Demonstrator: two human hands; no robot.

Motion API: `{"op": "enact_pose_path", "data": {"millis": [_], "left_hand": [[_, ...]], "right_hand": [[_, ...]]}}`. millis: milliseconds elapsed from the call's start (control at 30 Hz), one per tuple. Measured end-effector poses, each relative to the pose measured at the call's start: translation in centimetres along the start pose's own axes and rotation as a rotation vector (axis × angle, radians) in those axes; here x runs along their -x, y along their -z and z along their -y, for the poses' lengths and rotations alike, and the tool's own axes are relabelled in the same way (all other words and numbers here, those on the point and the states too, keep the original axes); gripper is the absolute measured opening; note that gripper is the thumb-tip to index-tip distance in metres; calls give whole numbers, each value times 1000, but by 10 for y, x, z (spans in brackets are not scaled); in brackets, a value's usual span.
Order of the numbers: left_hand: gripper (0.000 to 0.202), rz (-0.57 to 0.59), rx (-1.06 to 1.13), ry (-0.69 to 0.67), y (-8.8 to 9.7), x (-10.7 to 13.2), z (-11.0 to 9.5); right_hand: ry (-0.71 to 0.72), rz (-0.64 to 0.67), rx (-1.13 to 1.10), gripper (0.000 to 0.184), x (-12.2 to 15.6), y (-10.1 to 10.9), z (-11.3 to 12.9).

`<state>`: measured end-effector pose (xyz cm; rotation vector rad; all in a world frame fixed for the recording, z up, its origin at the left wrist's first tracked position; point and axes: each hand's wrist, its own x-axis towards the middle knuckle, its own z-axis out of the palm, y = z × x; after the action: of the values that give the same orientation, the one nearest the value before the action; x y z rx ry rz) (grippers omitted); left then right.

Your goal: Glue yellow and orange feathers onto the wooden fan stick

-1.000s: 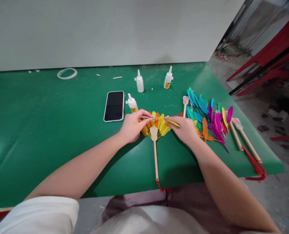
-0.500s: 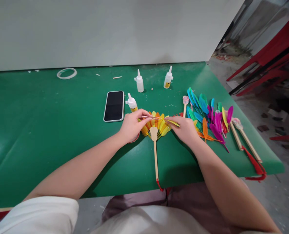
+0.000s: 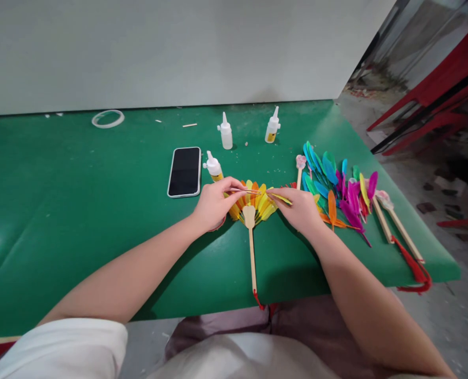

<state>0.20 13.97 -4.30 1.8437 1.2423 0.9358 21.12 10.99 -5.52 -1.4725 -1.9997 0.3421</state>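
Note:
A fan (image 3: 252,252) with a pale wooden handle lies on the green table, its yellow and orange feathers (image 3: 263,204) spread at the top and a red tassel at the bottom end. Above its left side, my left hand (image 3: 217,202) pinches slim metal tweezers (image 3: 246,190), whose tips point right. My right hand (image 3: 299,208) is closed on a yellow feather (image 3: 281,198) over the fan's right side. The tweezer tips and the feather's near end are close together; whether they touch I cannot tell.
A phone (image 3: 184,172) and a glue bottle (image 3: 213,167) stand left of the fan. Two more bottles, one left (image 3: 226,132) and one right (image 3: 272,126), are farther back. Loose coloured feathers (image 3: 324,171) and wooden handles (image 3: 403,231) lie right. A clear ring (image 3: 108,119) sits near the wall.

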Motion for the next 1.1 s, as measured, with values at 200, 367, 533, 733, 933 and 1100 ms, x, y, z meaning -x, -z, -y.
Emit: {"op": "enact_pose_path", "data": {"millis": [200, 367, 533, 733, 933, 1100], "left_hand": [[10, 9, 13, 7, 0, 0, 2], [10, 11, 23, 8, -1, 0, 2], [9, 9, 28, 4, -1, 0, 3], [9, 16, 50, 28, -1, 0, 2], [8, 17, 68, 40, -2, -1, 1], [9, 3, 52, 46, -1, 0, -1]], "right_hand": [[-7, 25, 19, 23, 0, 0, 1], [-10, 31, 31, 23, 0, 0, 1], [-1, 44, 23, 24, -1, 0, 0], [5, 46, 21, 24, 0, 0, 0], [8, 47, 23, 23, 0, -1, 0], [17, 31, 19, 23, 0, 0, 0]]}}
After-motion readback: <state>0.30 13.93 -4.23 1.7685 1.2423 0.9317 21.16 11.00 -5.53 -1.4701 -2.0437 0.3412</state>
